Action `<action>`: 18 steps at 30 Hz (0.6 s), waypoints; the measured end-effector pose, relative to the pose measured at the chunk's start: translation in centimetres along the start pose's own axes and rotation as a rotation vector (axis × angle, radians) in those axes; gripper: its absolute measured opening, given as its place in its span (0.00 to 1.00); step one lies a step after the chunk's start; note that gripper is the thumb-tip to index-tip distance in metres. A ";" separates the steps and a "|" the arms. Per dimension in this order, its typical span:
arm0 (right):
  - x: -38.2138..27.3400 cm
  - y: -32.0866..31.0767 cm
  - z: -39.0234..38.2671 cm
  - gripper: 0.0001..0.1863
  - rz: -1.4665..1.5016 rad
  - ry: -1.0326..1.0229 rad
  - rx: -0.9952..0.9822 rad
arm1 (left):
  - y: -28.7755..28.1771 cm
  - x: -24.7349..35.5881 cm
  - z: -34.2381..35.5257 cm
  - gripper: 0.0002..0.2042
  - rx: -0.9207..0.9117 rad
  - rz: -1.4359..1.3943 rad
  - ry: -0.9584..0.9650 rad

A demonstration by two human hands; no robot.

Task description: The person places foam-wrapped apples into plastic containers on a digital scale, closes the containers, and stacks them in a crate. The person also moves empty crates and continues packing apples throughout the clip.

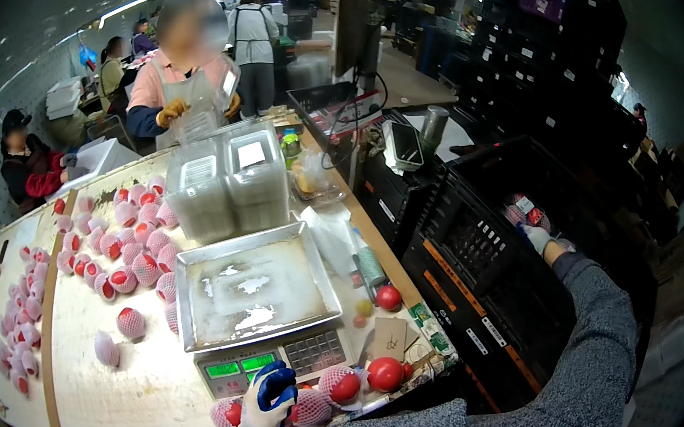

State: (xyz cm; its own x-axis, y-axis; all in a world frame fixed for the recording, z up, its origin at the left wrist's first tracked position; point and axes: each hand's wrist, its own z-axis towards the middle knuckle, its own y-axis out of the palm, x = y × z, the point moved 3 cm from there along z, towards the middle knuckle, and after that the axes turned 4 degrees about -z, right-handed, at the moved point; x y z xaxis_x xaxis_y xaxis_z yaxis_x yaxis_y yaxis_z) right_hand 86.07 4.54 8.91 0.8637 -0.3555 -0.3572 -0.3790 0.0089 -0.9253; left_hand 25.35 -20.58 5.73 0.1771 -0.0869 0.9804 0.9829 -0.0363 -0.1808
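Note:
My left hand (264, 408), in a white glove with blue fingers, hovers by the front edge of a digital scale (229, 371). Its fingers are loosely curled and apart, with nothing seen in them. Close beside it lie red round fruits in pink foam nets (311, 407), and a bare red fruit (385, 374) further right. Reaching down into a black plastic crate (485, 233), my gloved right hand (539, 238) grips the near end of a clear, labelled pack of red fruit (525, 211). The fingertips of that hand are partly hidden.
A metal tray (256, 282) tops the scale. Stacked clear plastic boxes (204, 193) stand behind it. Many netted fruits (131, 252) cover the table's left side. Across the table a person (182, 83) in an apron handles a clear box. Black crates (550, 79) are piled at right.

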 end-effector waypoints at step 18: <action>-45.8 1.3 -17.6 0.22 -0.036 -1.214 0.052 | -18.6 -13.7 -5.7 0.25 0.521 0.488 -0.107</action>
State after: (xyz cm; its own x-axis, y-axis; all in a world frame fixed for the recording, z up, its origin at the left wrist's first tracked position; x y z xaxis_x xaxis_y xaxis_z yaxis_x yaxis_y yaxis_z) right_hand 40.17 4.41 26.32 0.6328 0.7500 -0.1925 -0.3591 0.0640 -0.9311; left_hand 4.30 -24.42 -4.83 0.5804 0.1265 0.8044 0.6824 0.4635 -0.5653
